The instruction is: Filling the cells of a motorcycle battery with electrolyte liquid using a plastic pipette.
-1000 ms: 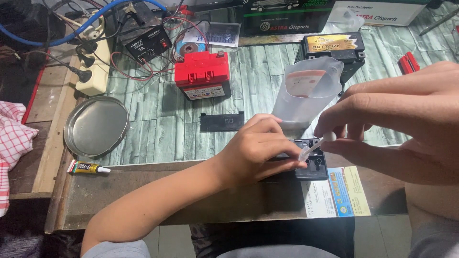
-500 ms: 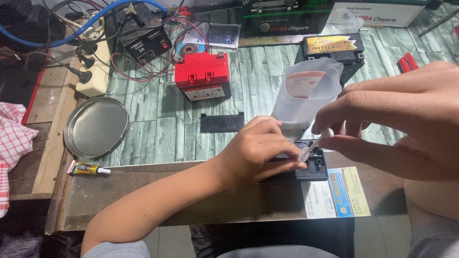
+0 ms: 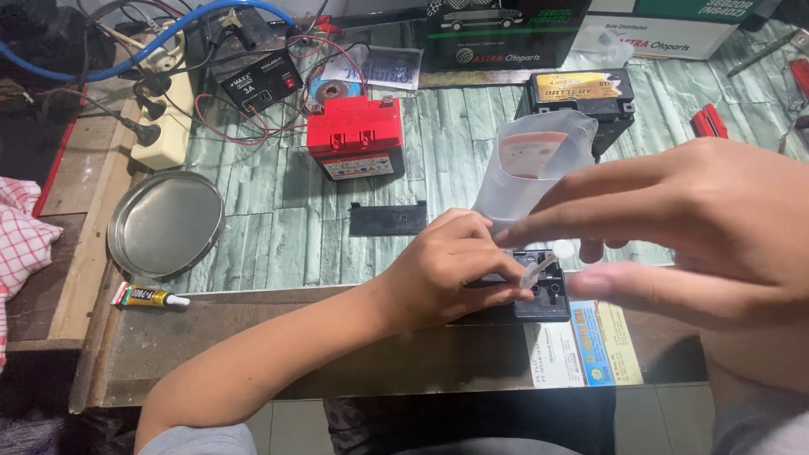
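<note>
Two batteries stood on the green desk: one red box battery and one black box battery. One round silver metal dish sat empty. One clear plastic jug held a little pink stuff. The left hand pressed flat on the small black battery case at the desk's front edge. The right hand, grip pinching, held a small clear plastic tube over it.

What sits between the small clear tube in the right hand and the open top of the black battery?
Nothing visible: the clear tube in the right hand angles down to the black battery. The left hand rests beside it, not across.
</note>
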